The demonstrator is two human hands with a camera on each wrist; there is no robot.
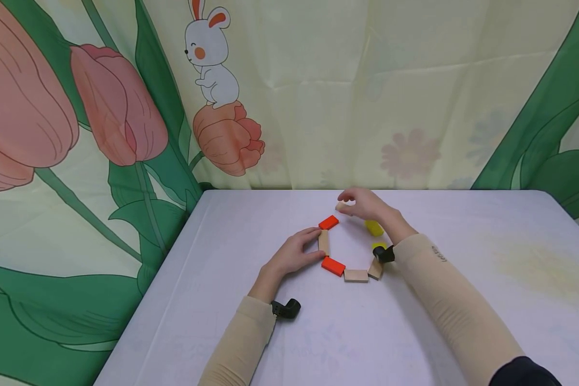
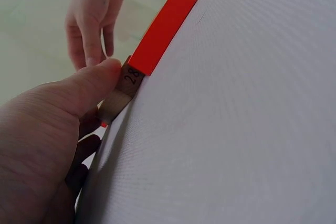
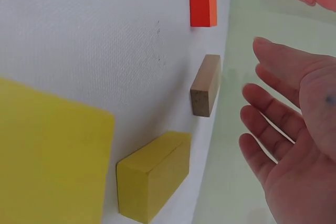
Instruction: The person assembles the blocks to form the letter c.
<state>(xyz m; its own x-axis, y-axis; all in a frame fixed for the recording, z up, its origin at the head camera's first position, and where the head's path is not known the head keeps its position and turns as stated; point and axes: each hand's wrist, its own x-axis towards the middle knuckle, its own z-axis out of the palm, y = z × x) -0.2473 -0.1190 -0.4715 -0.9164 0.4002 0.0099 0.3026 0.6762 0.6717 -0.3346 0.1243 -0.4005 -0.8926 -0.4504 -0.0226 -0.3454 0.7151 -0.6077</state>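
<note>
On the table, small red, yellow and plain wooden blocks lie in a loose ring. My left hand [image 1: 291,253] holds a wooden block [image 1: 324,243] on the ring's left side, thumb at its near end and fingers at its far end. A red block [image 1: 333,266] meets its near end; another red block [image 1: 328,222] lies at its far end. At the back, my right hand [image 1: 364,205] hovers by a wooden block [image 3: 206,85], fingers loosely bent and apart from it in the right wrist view. A yellow block [image 3: 157,177] lies beside that wooden block.
Two wooden blocks, one straight [image 1: 356,276] and one slanted [image 1: 375,269], form the near side of the ring. Another yellow block [image 3: 47,156] looms close in the right wrist view. Behind the white-covered table [image 1: 463,321] hangs a printed curtain [image 1: 318,107].
</note>
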